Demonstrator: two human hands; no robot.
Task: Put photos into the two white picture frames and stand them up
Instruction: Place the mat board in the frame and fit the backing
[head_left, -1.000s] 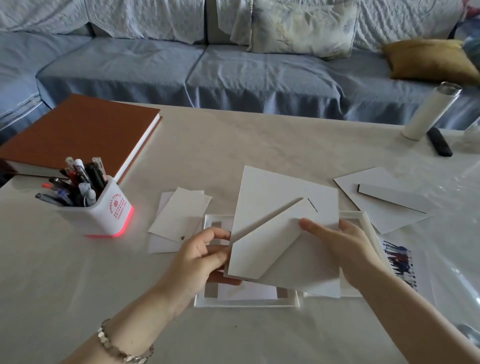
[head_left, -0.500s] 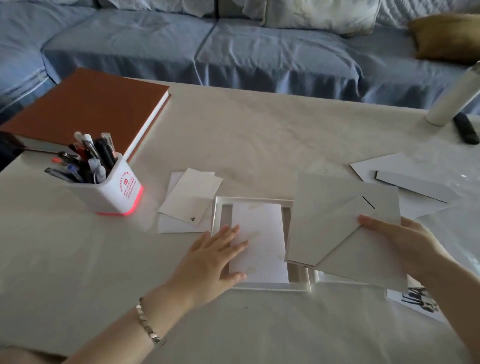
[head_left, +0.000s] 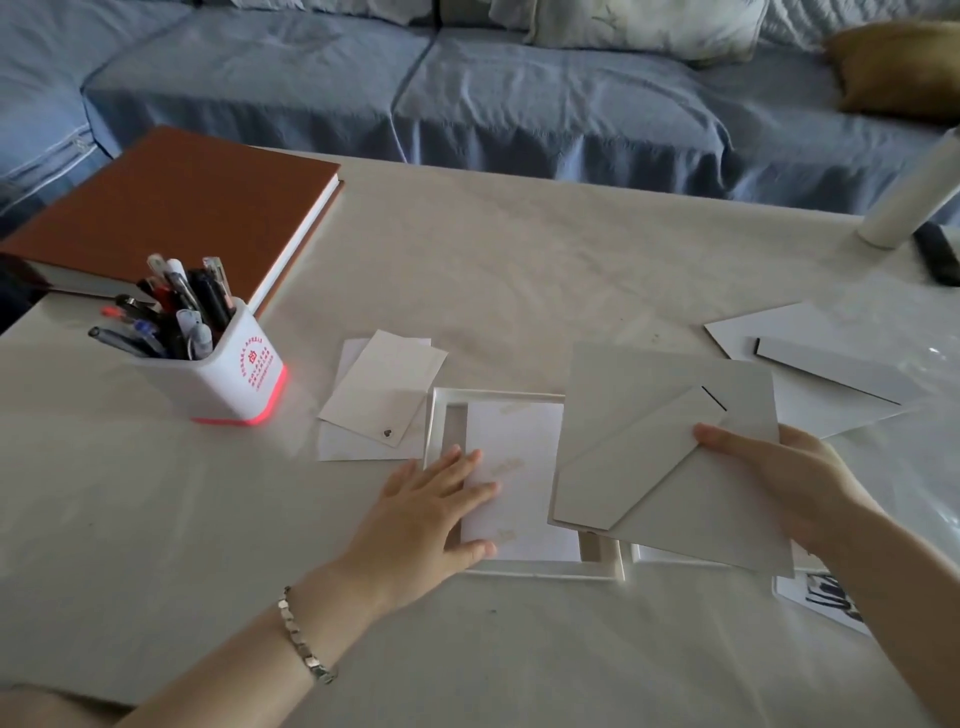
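Left fingers (head_left: 465, 470) are straight and flat, pressing the photo (head_left: 519, 447) into the frame (head_left: 545, 571), so the left hand (head_left: 431, 514) grips nothing. Right thumb (head_left: 727, 439) sits on top of the board (head_left: 623, 395). The other fingers are under it and hidden, but I read it as the right hand (head_left: 779, 483) pinching the board by its right edge. The board is tilted, overhangs the frame's right side and covers most of the second frame (head_left: 675, 560). The photo lies blank side up with a dark strip of opening bare along its left. Its right edge is under the board, so I can't tell if it's square. Risks, my read:

1. The photo sits off-centre. If the left hand lifts or drags before the board lands, it gets clamped crooked with a gap showing.
2. The board hangs from a one-edge pinch, so its low corner may dip, catch the photo's edge and crease or shove it.
3. The leg (head_left: 639, 462) faces up, which is fine. If the board goes in turned the wrong way, though, the frame won't stand right.
4. Sliding the board left may knock the second frame.
5. The right forearm is just beside the second photo (head_left: 831, 597), and a sweep could drag or smudge it.

The cards (head_left: 384, 395) sit just left of the frame and could get mixed in.
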